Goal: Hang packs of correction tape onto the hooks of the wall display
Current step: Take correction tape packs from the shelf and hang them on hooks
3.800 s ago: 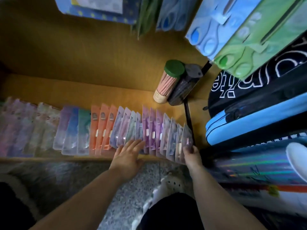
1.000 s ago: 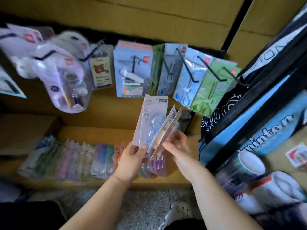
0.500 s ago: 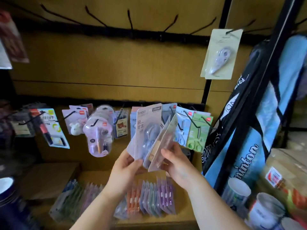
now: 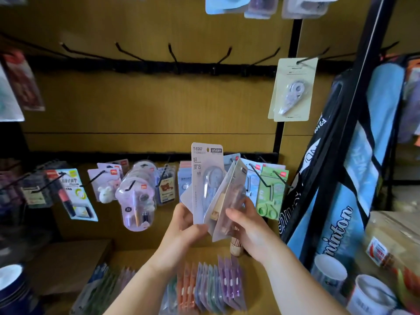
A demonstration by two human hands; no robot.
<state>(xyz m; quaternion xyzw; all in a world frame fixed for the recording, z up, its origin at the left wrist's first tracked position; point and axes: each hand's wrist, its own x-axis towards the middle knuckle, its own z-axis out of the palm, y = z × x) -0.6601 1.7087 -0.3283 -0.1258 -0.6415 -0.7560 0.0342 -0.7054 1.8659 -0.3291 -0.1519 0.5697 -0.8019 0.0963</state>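
I hold a fan of correction tape packs in front of the wall display. My left hand grips the upright front pack at its lower edge. My right hand pinches the tilted packs beside it. Above, a black rail carries several bare hooks. One cream correction tape pack hangs on the hook at the rail's right end. More packs stand in a row on the low shelf under my arms.
A lower rail holds hung stationery packs and green scissors packs. A blue and black badminton bag leans at the right behind a black pole. White cups stand at the lower right, a cardboard box at the lower left.
I picked packs from the shelf row and raised them with both hands. My view tilted up, so the upper rail with bare hooks now sits higher in view.
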